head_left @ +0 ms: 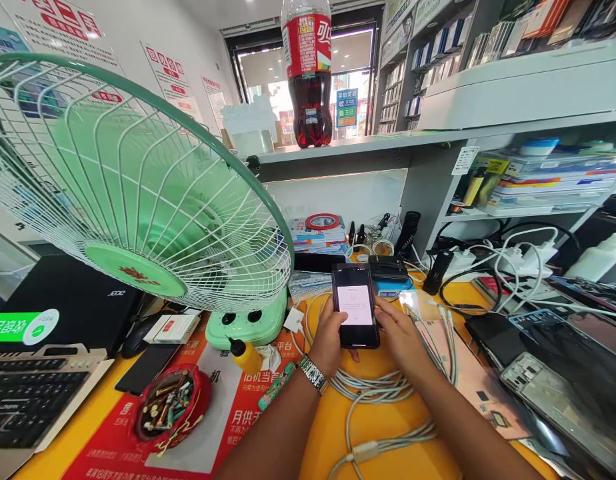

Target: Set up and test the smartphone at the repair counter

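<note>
A dark smartphone [357,337] is held upright above the yellow table, its screen lit with a white dialog box. My left hand [329,337] wraps around its left edge, the thumb on the lower screen and fingertips showing below. A metal watch sits on that wrist. My right hand [395,330] is closed at the phone's right edge, its fingers against the side. Coiled grey cables [373,390] lie beneath the phone and between my forearms.
A green fan [188,220] looms on the left, above a laptop keyboard [33,393]. A red bowl of cigarette butts [205,393] and a yellow bottle [247,357] stand left of my arm. Phone parts [553,387] and tangled cables lie right. A cola bottle [312,100] tops the shelf.
</note>
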Demonstrator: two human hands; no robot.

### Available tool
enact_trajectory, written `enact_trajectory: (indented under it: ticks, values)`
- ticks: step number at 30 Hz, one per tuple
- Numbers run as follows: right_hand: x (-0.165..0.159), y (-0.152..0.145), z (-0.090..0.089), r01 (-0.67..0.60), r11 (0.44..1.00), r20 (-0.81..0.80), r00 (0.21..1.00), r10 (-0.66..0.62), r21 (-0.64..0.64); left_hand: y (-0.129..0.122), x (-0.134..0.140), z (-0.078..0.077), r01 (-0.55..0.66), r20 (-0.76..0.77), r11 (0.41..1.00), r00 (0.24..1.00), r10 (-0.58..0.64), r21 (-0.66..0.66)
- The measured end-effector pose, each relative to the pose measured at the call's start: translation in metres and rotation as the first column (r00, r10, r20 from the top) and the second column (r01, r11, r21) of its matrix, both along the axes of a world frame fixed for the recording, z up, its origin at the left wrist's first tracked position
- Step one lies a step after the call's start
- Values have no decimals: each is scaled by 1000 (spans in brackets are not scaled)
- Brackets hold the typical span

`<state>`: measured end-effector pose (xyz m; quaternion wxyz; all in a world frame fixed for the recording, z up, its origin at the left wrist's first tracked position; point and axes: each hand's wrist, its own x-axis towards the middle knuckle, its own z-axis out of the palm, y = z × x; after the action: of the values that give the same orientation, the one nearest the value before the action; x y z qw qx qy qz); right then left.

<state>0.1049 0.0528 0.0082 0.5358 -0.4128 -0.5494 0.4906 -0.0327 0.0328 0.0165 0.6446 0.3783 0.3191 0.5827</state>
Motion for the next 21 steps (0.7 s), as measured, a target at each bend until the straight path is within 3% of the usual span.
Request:
enact_trajectory:
  ticks: [11, 17, 21]
  values:
    - [-4, -2, 1, -23, 996, -55, 998, 18, -81, 0, -1, -1, 14, -5, 1000, 1000, -14, -9]
    - [-4, -3, 4, 38, 999, -20, 999, -38, -18, 2, 0, -4, 21, 28, 1000, 999, -22, 3]
    - [-3, -3, 4, 10, 1000, -10, 1000, -10, -12, 2, 0, -4, 23, 20, 1000, 1000, -23, 2]
